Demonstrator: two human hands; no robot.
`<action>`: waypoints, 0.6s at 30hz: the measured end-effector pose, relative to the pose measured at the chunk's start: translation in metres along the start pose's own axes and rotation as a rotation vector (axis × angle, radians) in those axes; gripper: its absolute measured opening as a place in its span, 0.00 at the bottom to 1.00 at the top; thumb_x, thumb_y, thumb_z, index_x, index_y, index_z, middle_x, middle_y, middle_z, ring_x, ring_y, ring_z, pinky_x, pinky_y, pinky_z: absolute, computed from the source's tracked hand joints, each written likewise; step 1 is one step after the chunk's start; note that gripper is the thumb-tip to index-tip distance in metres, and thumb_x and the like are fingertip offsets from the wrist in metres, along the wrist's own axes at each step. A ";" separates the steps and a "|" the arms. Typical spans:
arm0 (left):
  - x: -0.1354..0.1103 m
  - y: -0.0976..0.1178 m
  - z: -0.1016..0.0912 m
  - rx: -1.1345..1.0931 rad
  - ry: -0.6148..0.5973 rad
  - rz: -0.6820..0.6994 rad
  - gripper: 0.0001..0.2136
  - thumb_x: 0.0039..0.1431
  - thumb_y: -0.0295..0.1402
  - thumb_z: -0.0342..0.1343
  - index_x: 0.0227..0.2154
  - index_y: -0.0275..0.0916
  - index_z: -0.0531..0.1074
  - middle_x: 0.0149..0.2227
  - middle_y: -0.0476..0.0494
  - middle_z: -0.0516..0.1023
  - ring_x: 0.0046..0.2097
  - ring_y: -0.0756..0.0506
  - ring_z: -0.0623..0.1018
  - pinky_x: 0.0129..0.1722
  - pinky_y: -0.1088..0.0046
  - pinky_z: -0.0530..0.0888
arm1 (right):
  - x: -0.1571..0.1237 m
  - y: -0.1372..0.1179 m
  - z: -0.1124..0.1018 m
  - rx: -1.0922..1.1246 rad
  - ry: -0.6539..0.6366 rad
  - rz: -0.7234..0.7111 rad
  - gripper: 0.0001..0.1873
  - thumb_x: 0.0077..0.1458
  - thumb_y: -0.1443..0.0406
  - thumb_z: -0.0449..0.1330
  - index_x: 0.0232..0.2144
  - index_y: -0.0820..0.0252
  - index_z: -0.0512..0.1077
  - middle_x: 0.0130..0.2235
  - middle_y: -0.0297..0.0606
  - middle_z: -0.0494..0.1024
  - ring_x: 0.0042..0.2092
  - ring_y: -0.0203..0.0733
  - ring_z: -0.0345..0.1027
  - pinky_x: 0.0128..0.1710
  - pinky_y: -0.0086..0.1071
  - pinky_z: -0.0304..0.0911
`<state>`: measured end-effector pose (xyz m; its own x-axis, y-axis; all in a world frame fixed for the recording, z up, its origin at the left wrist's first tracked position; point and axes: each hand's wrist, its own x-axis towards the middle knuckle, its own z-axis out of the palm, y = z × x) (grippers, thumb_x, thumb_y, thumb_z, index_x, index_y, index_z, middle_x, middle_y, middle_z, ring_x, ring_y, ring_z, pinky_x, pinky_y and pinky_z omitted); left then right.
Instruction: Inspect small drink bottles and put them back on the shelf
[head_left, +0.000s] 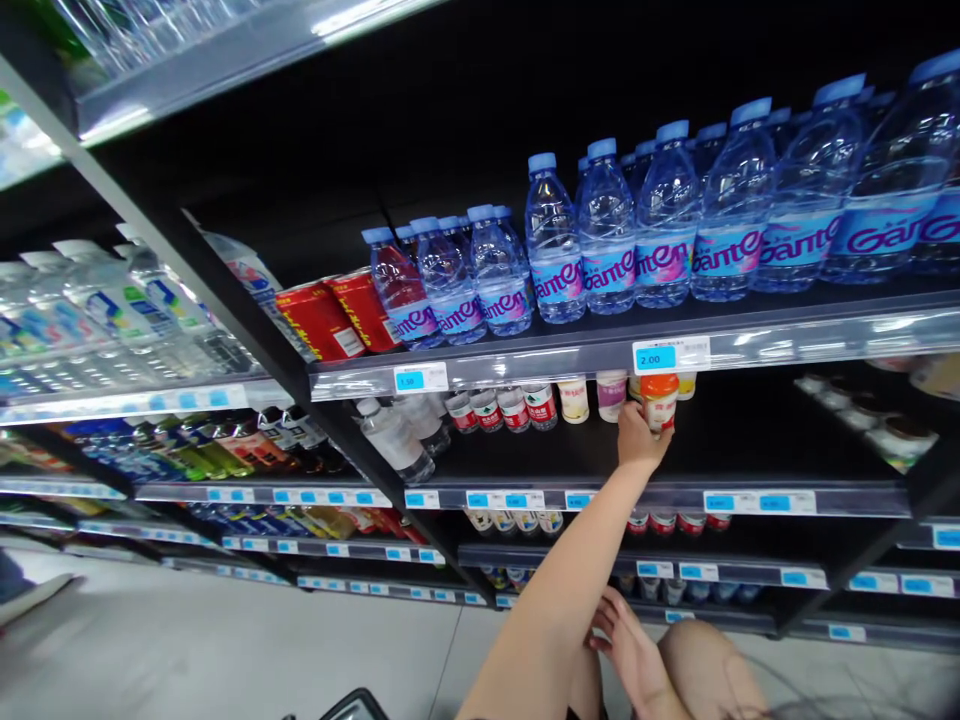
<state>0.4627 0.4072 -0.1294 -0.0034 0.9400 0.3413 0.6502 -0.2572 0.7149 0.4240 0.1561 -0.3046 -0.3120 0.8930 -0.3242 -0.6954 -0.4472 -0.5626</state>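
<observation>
My left hand (639, 445) reaches up to the second shelf (675, 497) and is closed round a small bottle with an orange cap and a red-and-white label (660, 400). The bottle stands upright at the shelf's front, next to pale small bottles (592, 397). Low in the view, my right hand (634, 655) rests open with its fingers spread against my bare knee (705, 660). It holds nothing.
Above is a shelf of blue-capped water bottles (607, 235) and red packs (330, 318), with a 2.00 price tag (670, 355). Red-labelled small bottles (514, 408) stand left of my hand. More drinks fill the shelves at left (112, 310). A grey floor (225, 640) lies below.
</observation>
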 end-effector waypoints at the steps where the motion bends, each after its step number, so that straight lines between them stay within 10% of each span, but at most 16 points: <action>1: -0.001 0.001 -0.002 0.026 0.026 0.024 0.20 0.58 0.36 0.71 0.47 0.40 0.68 0.51 0.37 0.78 0.56 0.38 0.79 0.54 0.64 0.76 | -0.001 0.000 -0.001 -0.003 0.001 0.000 0.29 0.45 0.37 0.72 0.45 0.40 0.85 0.46 0.35 0.84 0.45 0.45 0.73 0.43 0.35 0.64; 5: -0.001 0.004 -0.006 0.100 -0.123 0.009 0.12 0.65 0.43 0.65 0.35 0.43 0.70 0.37 0.48 0.81 0.42 0.42 0.82 0.44 0.69 0.74 | -0.001 -0.002 0.000 -0.030 -0.004 0.015 0.29 0.44 0.36 0.72 0.45 0.39 0.85 0.45 0.35 0.84 0.44 0.46 0.73 0.43 0.36 0.64; 12: 0.005 0.007 -0.003 0.207 -0.185 -0.202 0.12 0.73 0.42 0.54 0.45 0.40 0.77 0.44 0.37 0.84 0.48 0.37 0.84 0.49 0.61 0.78 | 0.006 0.006 0.003 -0.049 -0.001 0.042 0.27 0.37 0.36 0.74 0.40 0.33 0.85 0.45 0.28 0.85 0.45 0.47 0.74 0.43 0.36 0.63; 18: 0.001 0.003 -0.005 0.006 -0.055 0.162 0.09 0.63 0.31 0.64 0.46 0.41 0.80 0.63 0.37 0.72 0.63 0.41 0.75 0.66 0.64 0.74 | 0.009 0.010 -0.001 -0.059 0.001 0.024 0.28 0.39 0.36 0.72 0.42 0.31 0.84 0.45 0.28 0.85 0.45 0.47 0.74 0.44 0.38 0.64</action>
<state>0.4610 0.4068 -0.1244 0.1439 0.8971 0.4178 0.6432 -0.4056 0.6494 0.4147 0.1598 -0.3136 -0.3274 0.8819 -0.3391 -0.6484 -0.4708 -0.5982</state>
